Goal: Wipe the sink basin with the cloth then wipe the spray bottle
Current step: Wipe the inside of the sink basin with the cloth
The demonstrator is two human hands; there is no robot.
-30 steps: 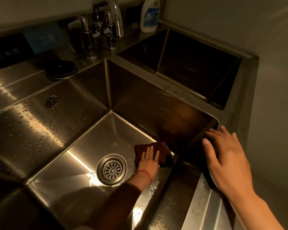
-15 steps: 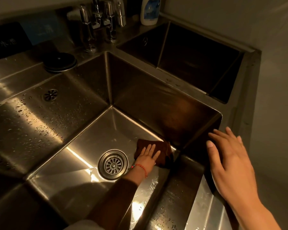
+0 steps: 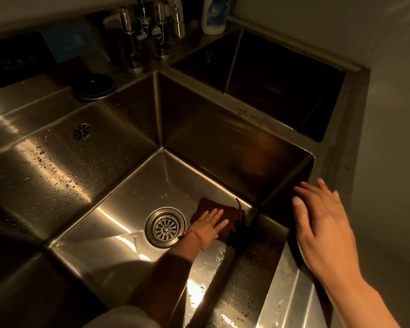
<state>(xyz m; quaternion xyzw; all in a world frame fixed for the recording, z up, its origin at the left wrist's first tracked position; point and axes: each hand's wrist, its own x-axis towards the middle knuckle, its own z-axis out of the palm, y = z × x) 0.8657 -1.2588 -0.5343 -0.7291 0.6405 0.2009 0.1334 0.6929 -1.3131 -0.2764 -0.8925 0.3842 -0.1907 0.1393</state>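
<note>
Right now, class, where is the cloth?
In the head view, the cloth lies flat on the sink basin floor, just right of the drain, under the left hand.

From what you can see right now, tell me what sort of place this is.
Probably a kitchen or utility washing-up station. A deep steel sink with a drain sits beside a second basin, with taps and a bottle at the back. The left hand presses a cloth flat on the sink floor.

Dim, warm amber light. Bright streaks of glare cross the wet sink basin (image 3: 133, 192) floor and left wall; the second basin (image 3: 270, 86) lies in deep shadow. Wide-angle distortion bends the edges; taps (image 3: 149, 31) slightly soft.
</note>
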